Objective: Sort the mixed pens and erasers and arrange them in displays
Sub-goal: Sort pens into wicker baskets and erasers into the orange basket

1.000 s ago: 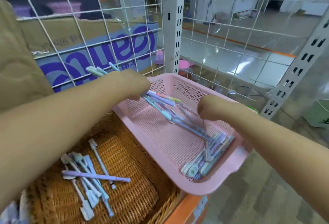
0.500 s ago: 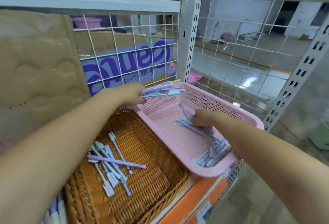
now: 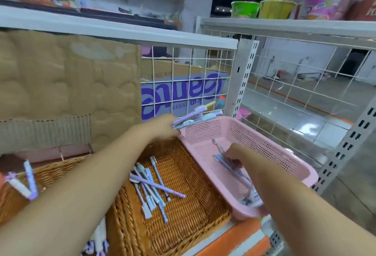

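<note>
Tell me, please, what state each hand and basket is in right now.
left hand: grips pen bundle above corner of pink basket.
right hand: grips loose pens inside pink basket.
pink basket: upright, holds few pens.
wicker basket: upright, holds pen pile.

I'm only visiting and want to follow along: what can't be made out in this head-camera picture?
- Head view: fingers of the right hand, hidden by its own back; grip unclear.
- Head view: pens at the near end of the pink basket, covered by the right forearm.
- Head view: bundle of pens in the left hand, blurred, uncountable.
- Head view: far-left wicker basket, cut by left forearm and frame edge.
</note>
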